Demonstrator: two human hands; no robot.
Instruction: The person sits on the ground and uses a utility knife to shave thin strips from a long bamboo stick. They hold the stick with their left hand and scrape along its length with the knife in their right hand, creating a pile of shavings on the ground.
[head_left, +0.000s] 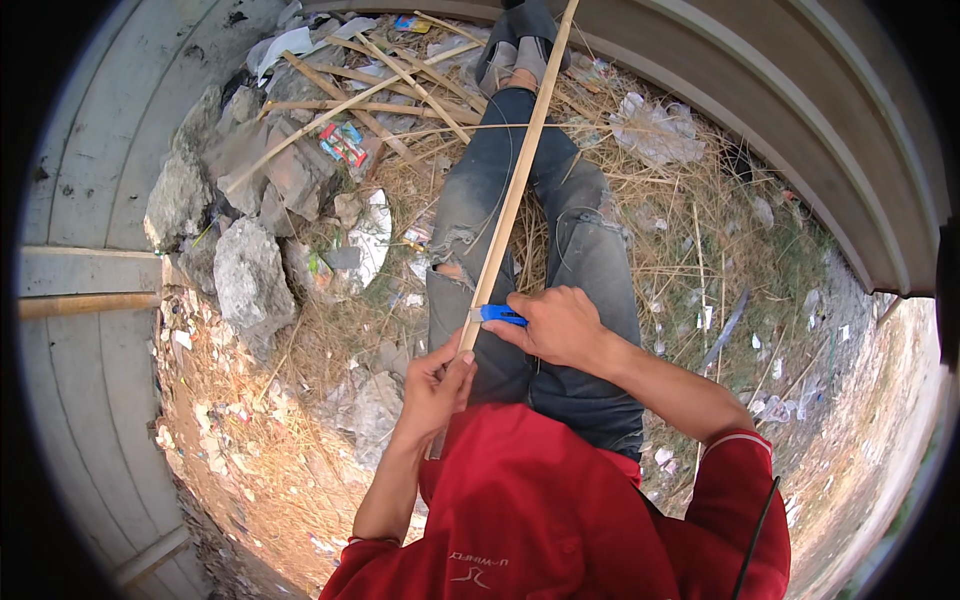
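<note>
A long, pale bamboo strip (515, 190) runs from my lap up between my legs and past my feet. My left hand (437, 385) pinches it near its lower end, thumb and fingers closed round it. In my right hand (563, 325) is a blue box cutter (503, 315), gripped in a closed fist. Its short blade lies against the strip just above my left hand. My outstretched legs (595, 265) in torn dark jeans lie beneath the strip.
Grey rocks (250, 275) are heaped at the left, with several bamboo sticks (385, 105) lying across the litter beyond them. Dry straw and plastic scraps (658, 130) cover the ground. A plank wall (90, 200) stands at the left and a ribbed metal sheet (800, 110) at the far right.
</note>
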